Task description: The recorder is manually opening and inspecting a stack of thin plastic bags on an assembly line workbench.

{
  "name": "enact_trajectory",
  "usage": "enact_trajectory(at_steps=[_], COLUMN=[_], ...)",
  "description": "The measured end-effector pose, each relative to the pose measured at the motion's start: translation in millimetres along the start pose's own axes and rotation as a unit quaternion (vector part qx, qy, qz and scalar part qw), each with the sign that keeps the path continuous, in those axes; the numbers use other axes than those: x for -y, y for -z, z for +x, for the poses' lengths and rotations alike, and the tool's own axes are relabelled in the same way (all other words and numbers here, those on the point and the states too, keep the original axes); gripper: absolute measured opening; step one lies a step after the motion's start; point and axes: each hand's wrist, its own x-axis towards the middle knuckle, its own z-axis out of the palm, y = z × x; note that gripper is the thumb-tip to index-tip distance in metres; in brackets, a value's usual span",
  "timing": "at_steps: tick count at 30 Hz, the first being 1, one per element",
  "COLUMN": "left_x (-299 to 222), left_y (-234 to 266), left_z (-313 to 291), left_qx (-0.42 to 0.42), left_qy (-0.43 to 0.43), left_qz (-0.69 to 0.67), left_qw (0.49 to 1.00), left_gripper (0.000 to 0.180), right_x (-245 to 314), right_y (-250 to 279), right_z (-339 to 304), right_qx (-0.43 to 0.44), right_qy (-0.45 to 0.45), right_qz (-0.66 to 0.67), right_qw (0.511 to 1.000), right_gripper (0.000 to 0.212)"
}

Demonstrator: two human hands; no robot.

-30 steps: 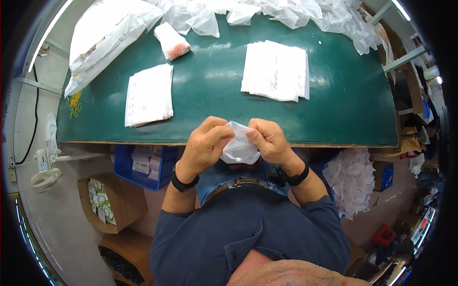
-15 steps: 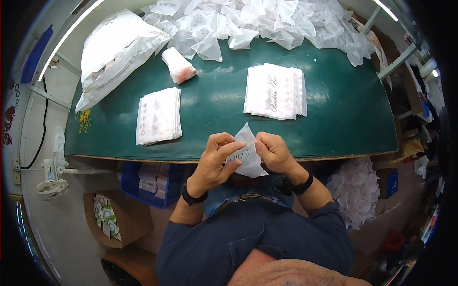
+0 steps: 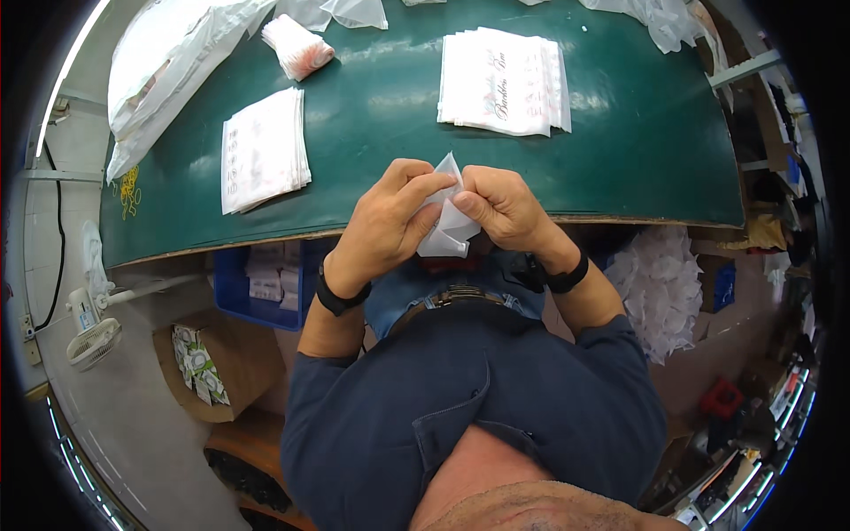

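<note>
A small translucent plastic bag (image 3: 443, 241) is held between my two hands, just off the table's near edge. My left hand (image 3: 396, 212) pinches its left side between thumb and fingers. On the other side, my right hand (image 3: 502, 205) grips the bag's right edge, thumb on top and fingers curled. One corner of the bag points up between the hands; its lower part hangs folded. Beyond my hands lies a stack of flat printed bags (image 3: 505, 84), with another stack (image 3: 266, 150) farther left.
The green table (image 3: 372, 115) also bears a rolled bundle of bags (image 3: 298, 49), a large white sack (image 3: 173, 66) and yellow rubber bands (image 3: 129, 193). Below its edge are a blue crate (image 3: 257, 311), a fan (image 3: 91, 332), a cardboard box (image 3: 239, 372) and heaped clear bags (image 3: 660, 296).
The view has tipped downward, so the table's things sit higher in the picture. The bag has become more folded between my hands, and my right thumb has moved across its face.
</note>
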Motion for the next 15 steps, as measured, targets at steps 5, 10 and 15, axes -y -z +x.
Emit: enact_trajectory(at_steps=[5, 10, 15], left_x=[-0.5, -0.3, 0.7], left_y=[-3.5, -5.6, -7.5], left_z=[3.0, 3.0, 5.9], left_qx=[-0.028, -0.007, -0.004], left_qy=[0.003, 0.023, -0.01], left_qz=[-0.018, -0.017, 0.01], left_qw=[0.999, 1.0, 1.0], left_gripper=[0.03, 0.026, 0.018], right_x=[-0.2, -0.8, -3.8], right_y=[0.3, 3.6, 2.0], right_z=[-2.5, -5.3, -5.3], right_qx=[0.013, 0.007, 0.016], right_qy=[0.057, 0.065, 0.112], right_qz=[-0.029, -0.021, -0.018], right_qw=[0.998, 0.998, 0.993], right_gripper=[0.032, 0.031, 0.03])
